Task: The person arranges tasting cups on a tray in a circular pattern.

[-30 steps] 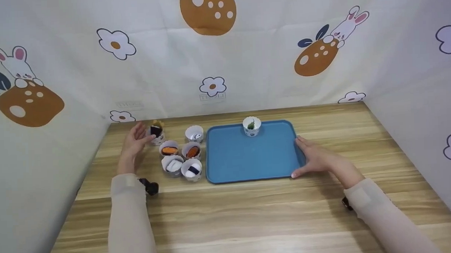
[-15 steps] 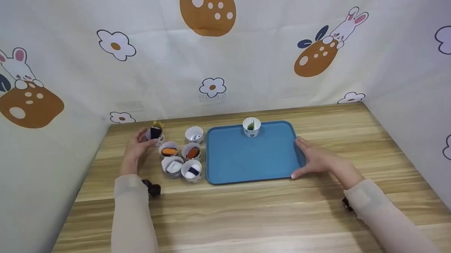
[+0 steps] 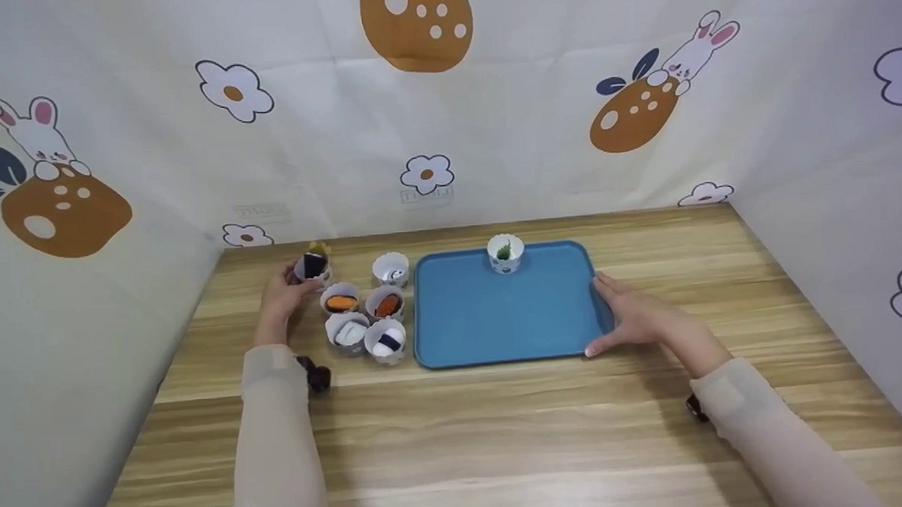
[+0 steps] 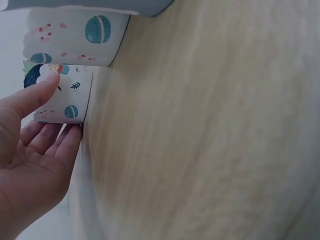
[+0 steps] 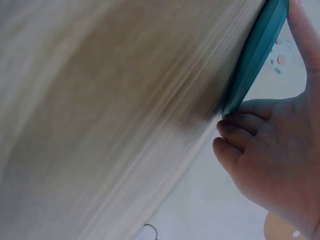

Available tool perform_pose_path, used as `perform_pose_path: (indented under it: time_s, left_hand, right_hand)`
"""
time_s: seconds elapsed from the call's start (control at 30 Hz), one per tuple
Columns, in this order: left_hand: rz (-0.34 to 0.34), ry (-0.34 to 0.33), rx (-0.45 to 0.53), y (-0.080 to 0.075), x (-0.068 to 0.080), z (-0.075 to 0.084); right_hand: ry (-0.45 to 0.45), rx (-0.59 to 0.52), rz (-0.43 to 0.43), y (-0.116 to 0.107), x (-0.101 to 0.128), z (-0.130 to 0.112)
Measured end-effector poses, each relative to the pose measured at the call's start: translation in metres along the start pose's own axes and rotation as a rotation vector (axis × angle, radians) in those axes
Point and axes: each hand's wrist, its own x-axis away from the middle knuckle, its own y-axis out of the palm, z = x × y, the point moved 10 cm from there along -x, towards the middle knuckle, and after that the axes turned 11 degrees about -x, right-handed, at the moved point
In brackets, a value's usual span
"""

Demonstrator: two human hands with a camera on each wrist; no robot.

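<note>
At the far left, my left hand (image 3: 281, 298) holds a patterned paper cup (image 4: 70, 102), thumb on one side and fingers on the other. A black-topped piece (image 3: 315, 265) shows in that cup, with something yellow behind it. My right hand (image 3: 637, 318) grips the right edge of the blue tray (image 3: 498, 312). Its thumb is at the near corner and its fingers lie farther along the rim, as the right wrist view shows on the teal edge (image 5: 255, 55). On the tray's back edge stands a paper cup (image 3: 505, 256) with a green piece inside.
Between left hand and tray stand cups: one with an orange-topped piece (image 3: 341, 302), one with a red-orange piece (image 3: 386, 307), one with a white piece (image 3: 349, 333), one with a black-banded white piece (image 3: 387, 342). Another cup (image 3: 391, 270) stands behind. Printed cloth walls (image 3: 327, 138) border the wooden table (image 3: 502, 432).
My left hand has moved slightly right and closed its fingers and thumb around the far-left cup. The right hand and the tray have stayed in place.
</note>
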Motion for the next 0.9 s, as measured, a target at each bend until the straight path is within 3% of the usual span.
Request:
perform_pose_path:
  time_s: [0.3,0.9]
  left_hand:
    - [0.049,-0.041,-0.068,-0.006,0.005,-0.004]
    - [0.078,-0.016,-0.003,-0.016,0.011,0.001]
  right_hand:
    - [-0.006,-0.011,0.006,0.001,-0.001,0.000]
    - [-0.018,-0.010,0.003,0.000,0.001,-0.003]
